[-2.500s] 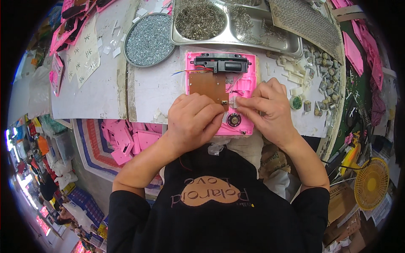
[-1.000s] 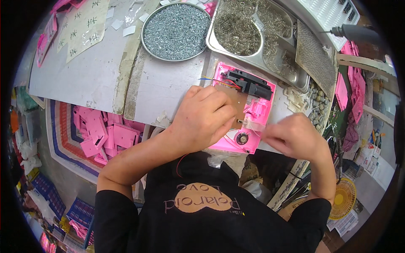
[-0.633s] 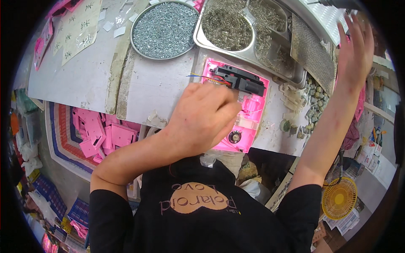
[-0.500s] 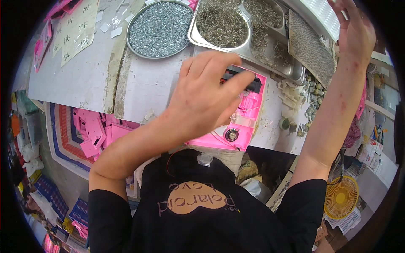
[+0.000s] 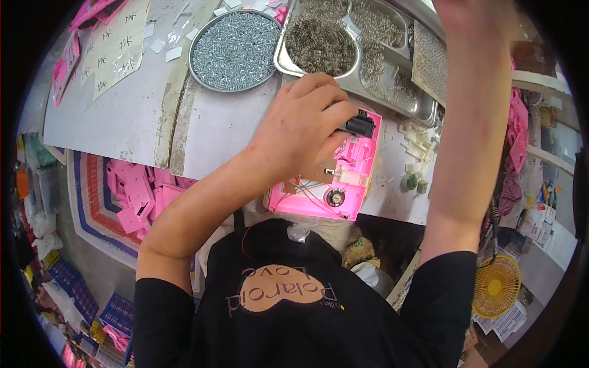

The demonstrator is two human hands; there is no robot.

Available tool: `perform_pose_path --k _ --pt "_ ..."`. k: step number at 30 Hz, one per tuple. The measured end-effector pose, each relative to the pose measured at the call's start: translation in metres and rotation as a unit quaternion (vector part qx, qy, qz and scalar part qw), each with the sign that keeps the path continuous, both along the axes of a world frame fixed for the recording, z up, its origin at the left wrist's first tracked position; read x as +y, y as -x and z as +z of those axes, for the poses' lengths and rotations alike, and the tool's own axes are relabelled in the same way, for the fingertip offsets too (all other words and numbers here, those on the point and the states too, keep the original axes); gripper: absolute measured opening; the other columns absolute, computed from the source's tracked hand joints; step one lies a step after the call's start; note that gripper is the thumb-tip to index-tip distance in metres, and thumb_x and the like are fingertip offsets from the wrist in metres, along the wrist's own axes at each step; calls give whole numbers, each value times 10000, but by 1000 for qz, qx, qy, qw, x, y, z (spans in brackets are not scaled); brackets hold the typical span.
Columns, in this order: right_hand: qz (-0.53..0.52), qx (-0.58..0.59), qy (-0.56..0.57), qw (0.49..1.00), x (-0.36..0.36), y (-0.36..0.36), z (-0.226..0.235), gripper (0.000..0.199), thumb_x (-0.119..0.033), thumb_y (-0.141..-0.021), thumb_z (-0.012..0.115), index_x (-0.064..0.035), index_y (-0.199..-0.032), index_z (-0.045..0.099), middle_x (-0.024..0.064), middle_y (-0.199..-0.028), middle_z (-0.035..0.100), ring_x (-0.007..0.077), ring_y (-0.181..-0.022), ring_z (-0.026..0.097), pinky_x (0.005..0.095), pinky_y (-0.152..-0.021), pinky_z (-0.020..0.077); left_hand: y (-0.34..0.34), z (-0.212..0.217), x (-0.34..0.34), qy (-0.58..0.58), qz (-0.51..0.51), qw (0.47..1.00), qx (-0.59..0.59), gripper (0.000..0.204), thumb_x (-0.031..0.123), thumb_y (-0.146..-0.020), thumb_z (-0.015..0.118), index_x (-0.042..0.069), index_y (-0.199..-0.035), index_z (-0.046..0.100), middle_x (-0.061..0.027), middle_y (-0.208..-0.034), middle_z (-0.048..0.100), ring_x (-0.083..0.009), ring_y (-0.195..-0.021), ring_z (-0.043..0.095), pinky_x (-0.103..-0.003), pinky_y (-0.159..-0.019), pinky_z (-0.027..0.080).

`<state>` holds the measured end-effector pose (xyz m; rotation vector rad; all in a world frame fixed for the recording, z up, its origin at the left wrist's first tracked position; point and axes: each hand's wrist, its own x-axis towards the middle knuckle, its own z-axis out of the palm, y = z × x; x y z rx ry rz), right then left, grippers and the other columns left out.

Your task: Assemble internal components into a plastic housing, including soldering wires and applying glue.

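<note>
A pink plastic case (image 5: 362, 211) lies open-side up at the front edge of the table. A black block-like part (image 5: 361, 125) sits at its far end and a small round speaker (image 5: 335, 197) at its near end. Thin wires and a partly hidden brown board (image 5: 314, 174) show between them. My left hand (image 5: 307, 126) is over the case, fingers curled, index finger and thumb beside the black part. What its fingertips grip is hidden. My right hand (image 5: 475, 24) reaches to the top right beyond the trays, smeared by motion and partly cut off by the picture's edge.
A round metal dish of small screws (image 5: 233, 52) and a steel tray (image 5: 294, 66) with springs stand at the back. Pale plastic bits (image 5: 417, 144) lie right of the case. A crate (image 5: 92, 202) of pink parts is at the left; a yellow fan (image 5: 496, 287) is at lower right.
My left hand has shifted slightly and uncovered more of the wires and the brown board. My right hand has moved farther up and to the left, and the trapezoid mesh sheet is now more covered.
</note>
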<state>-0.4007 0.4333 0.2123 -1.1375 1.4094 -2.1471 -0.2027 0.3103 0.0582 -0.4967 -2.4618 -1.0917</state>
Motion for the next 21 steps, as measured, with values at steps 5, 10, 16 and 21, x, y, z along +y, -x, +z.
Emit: perform_pose_path --k 5,10,16,21 --pt "-20 3 25 999 70 -113 -51 406 -276 -940 694 -48 -1226 518 -24 -633 488 149 -621 477 318 -602 391 -5 2 4 -22 29 999 -7 325 99 -722 787 60 -1022 668 -79 -1104 647 -321 -1133 583 -455 -956 456" --pt "-34 48 -10 998 60 -138 -81 441 -402 -926 739 -83 -1145 528 -40 -645 505 130 -589 465 311 -567 389 -7 0 1 -25 22 999 -21 339 93 -715 785 68 -1031 667 -79 -1106 640 -318 -1132 581 -452 -956 449" --pt "-35 -41 -57 997 56 -144 -84 414 -150 -805 848 -43 -1054 536 31 -722 540 154 -680 518 287 -643 418 -9 0 1 -4 31 999 -10 370 101 -691 789 76 -1040 670 -77 -1116 640 -316 -1115 588 -448 -948 446" --pt "-60 -90 -148 983 58 -143 -76 383 -81 -775 836 -31 -1040 563 22 -757 582 92 -706 537 230 -656 419 -6 -2 1 -2 30 1000 0 375 128 -689 794 84 -1040 671 -69 -1115 641 -311 -1105 594 -444 -934 448"
